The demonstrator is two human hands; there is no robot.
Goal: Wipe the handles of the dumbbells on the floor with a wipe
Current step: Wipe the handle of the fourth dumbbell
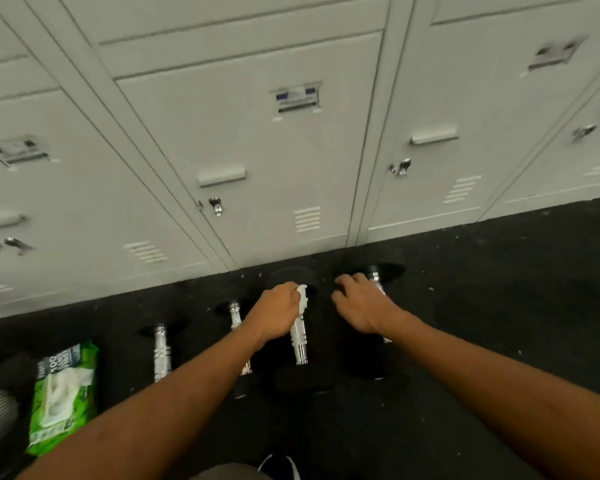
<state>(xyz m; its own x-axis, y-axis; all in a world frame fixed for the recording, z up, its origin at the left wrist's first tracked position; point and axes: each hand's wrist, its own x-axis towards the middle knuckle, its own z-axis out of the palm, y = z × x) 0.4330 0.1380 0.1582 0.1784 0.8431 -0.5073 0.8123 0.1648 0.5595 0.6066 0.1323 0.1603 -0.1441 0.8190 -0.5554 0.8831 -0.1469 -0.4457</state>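
Several black dumbbells with chrome handles lie side by side on the dark floor in front of the lockers. My left hand [279, 310] is closed around a white wipe [302, 299] and presses it on the upper part of the third dumbbell's handle [299, 341]. My right hand [359, 304] rests over the rightmost dumbbell [374, 271], fingers curled above its handle, which it mostly hides. The leftmost dumbbell handle [161, 351] lies bare. My left forearm partly covers the second dumbbell handle [235, 315].
A green pack of wipes [65, 393] lies on the floor at the left. A row of pale grey lockers [257, 150] stands just behind the dumbbells. A shoe tip [279, 467] shows at the bottom edge. Dark speckled floor [499, 289] stretches to the right.
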